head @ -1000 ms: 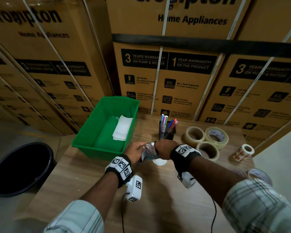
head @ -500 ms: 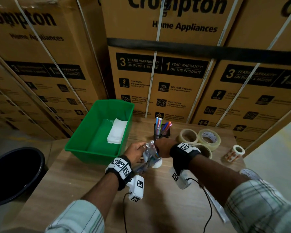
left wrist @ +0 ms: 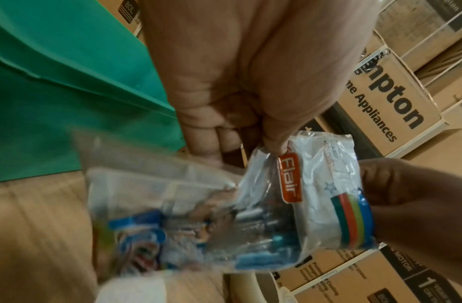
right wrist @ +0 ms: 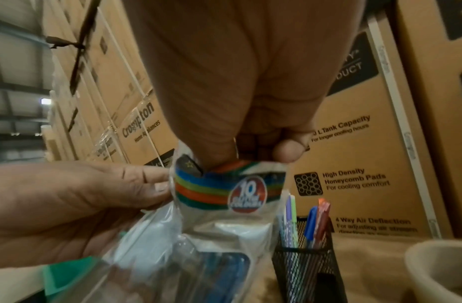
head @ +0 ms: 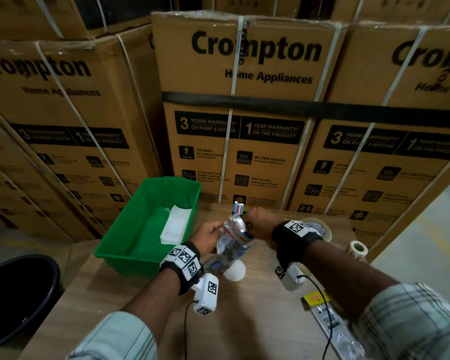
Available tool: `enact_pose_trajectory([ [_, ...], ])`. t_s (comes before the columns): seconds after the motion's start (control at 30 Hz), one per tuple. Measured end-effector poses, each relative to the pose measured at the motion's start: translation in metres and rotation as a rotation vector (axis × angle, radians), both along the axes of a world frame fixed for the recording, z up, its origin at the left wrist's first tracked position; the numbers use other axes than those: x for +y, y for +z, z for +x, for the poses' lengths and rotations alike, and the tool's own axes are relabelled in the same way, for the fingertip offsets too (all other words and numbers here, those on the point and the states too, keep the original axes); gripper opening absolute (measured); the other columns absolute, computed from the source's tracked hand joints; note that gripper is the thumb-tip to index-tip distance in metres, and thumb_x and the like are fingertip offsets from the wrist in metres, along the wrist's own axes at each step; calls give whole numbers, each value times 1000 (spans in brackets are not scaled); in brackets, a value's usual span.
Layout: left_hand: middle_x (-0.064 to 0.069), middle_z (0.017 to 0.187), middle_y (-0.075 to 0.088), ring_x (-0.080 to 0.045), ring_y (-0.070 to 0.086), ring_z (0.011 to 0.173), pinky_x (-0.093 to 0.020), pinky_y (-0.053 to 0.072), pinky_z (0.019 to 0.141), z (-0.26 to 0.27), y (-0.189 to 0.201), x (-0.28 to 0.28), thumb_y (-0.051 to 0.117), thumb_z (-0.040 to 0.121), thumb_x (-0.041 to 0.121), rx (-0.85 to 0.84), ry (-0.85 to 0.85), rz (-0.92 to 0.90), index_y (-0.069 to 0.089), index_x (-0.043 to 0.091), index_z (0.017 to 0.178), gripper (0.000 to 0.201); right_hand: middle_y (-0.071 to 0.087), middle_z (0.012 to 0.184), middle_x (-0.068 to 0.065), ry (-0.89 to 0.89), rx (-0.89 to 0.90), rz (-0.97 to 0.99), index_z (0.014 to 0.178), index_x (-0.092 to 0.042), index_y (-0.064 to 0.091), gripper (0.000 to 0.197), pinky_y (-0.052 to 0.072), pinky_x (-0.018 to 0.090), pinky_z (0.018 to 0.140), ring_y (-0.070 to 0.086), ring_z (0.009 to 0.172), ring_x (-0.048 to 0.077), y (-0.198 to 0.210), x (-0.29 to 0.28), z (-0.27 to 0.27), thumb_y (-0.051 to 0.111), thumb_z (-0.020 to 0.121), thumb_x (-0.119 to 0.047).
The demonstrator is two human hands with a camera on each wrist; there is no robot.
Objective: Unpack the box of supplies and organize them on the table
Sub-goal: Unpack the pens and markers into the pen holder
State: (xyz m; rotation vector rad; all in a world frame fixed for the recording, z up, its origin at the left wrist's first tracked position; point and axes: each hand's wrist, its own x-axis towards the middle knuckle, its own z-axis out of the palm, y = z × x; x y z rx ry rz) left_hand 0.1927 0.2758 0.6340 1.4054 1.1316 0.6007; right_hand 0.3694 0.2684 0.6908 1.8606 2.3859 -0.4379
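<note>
Midway through unpacking, a person is holding a crinkled clear plastic pen packet with a rainbow-striped band (head: 233, 236) up above the wooden table (head: 120, 289), apparently to tear or pull its top open so the pens inside can join those already sorted. Both hands are gripping the packet's upper end: the left hand (head: 210, 236) is pinching the left edge between thumb and fingertips, while the right hand (head: 256, 223) is clamping the opposite edge with fingers curled, the thumb pressing down at the striped band. In the left wrist view, the thumb tip (left wrist: 272, 143) is meeting the plastic just above an orange "Flair" label; in the right wrist view, the packet (right wrist: 224, 205) is hanging below the curled fingers, its lower part drooping toward the table. Blue pens are showing through the plastic, though blur is hiding how many.

Just behind the packet, a black mesh pen holder with coloured pens (right wrist: 306, 254) is standing on the table, likely the destination for the contents. A green plastic bin (head: 151, 224), holding a stack of white folded paper (head: 176, 224), is sitting to the left. A white round object (head: 234, 271) is lying under the packet, tape rolls (head: 357, 249) are lying to the right, and a long flat clear packet with a yellow header (head: 325, 315) is lying near the right forearm.
</note>
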Motion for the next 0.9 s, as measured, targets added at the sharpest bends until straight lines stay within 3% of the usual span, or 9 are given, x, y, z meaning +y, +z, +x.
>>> enact_pose_trajectory([
  [0.17,-8,97,67,-21,62,89,-32,51,75,9,14,7,38,102,10,-26,39,-11,64,18,104,28,67,96,16,4,-36,11,86,-7,64,11,43,27,63,63,83,29,8,-2,0,54,86,-13],
  [0.3,-2,93,68,-19,62,86,-31,51,72,10,22,9,39,101,11,0,31,24,65,24,99,29,66,94,13,-42,59,73,90,-8,62,10,45,29,67,60,82,27,12,-2,9,55,85,-14],
  [0.37,-5,100,68,-22,62,97,-36,51,85,7,21,13,40,101,8,59,0,93,66,17,107,28,67,95,8,-30,124,89,91,-11,66,12,44,27,67,57,81,22,15,0,16,55,85,-11],
  [0.4,-7,104,67,-21,60,101,-32,49,89,5,20,14,41,100,6,98,-27,138,66,10,110,28,67,97,4,-34,168,91,94,-13,68,15,45,27,70,57,83,17,18,0,20,56,86,-10],
  [0.47,-8,106,67,-19,59,103,-19,46,83,0,16,14,41,99,4,181,-70,188,66,3,112,28,67,102,-1,-66,258,100,102,-15,69,18,48,24,78,56,87,10,25,3,32,59,88,-11],
  [0.53,-9,107,67,-20,60,101,-18,43,77,-6,8,13,40,99,3,228,-90,195,65,1,113,29,66,104,-2,-116,320,124,103,-17,68,17,48,24,81,57,92,10,34,7,44,61,89,-12],
  [0.67,-3,91,60,-10,53,73,-19,40,63,-9,-7,8,38,99,1,286,-98,183,64,-2,108,28,65,104,1,-226,332,173,103,-15,67,16,49,26,81,60,96,16,50,18,70,62,88,-12],
  [0.8,-4,90,59,-14,52,85,-23,38,72,-12,-17,7,41,99,2,309,-78,183,66,-2,101,25,63,99,-1,-391,438,265,101,-14,65,13,52,25,77,59,92,14,57,23,87,61,89,-13],
  [0.9,-5,92,60,-15,53,86,-22,39,68,-14,-17,6,40,100,2,302,-57,158,65,-1,104,26,63,98,1,-441,399,274,102,-13,65,13,54,29,80,60,92,16,50,28,88,60,89,-13],
])
